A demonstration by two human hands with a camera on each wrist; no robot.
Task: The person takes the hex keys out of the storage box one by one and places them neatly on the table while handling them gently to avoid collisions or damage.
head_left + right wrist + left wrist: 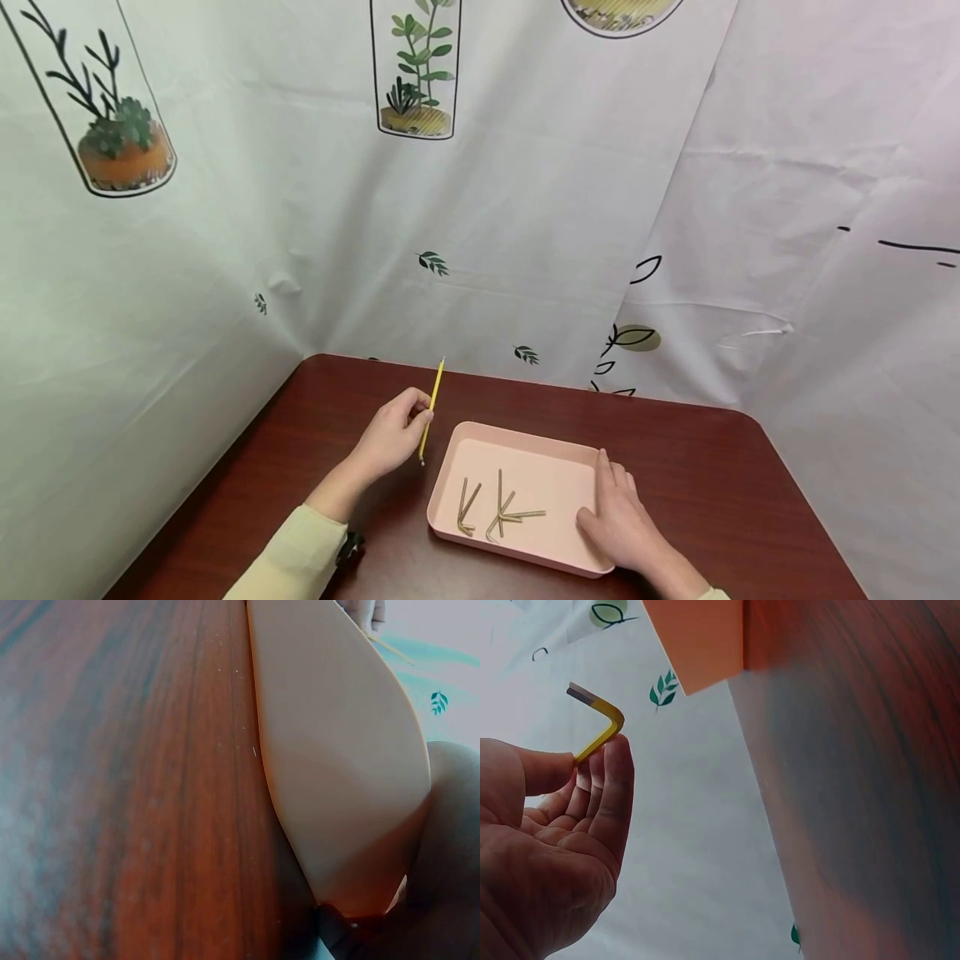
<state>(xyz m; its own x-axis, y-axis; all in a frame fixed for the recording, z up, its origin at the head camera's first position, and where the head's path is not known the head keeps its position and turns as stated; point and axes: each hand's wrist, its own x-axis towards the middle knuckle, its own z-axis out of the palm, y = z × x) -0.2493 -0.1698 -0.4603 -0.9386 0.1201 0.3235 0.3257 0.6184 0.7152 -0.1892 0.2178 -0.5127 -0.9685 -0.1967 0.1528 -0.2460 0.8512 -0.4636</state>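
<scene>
My left hand (388,437) pinches a yellow hex key (437,380) between thumb and fingertips, above the table just left of a pink tray (566,483). Up close in the left wrist view, the hex key's (609,724) bent short end, with a bare grey tip, sticks out past the fingers. Inside the tray's left half lie several brass-coloured hex keys (500,492), some crossing each other. My right hand (624,521) grips the tray's right rim, thumb on the inner side and fingers outside. The right wrist view shows the tray's outer wall (337,735) beside that hand.
The dark red wooden table (712,475) has rounded far corners. White cloth (525,208) printed with plants hangs behind it and at the sides. A small dark object (350,547) shows beside the left sleeve (296,550).
</scene>
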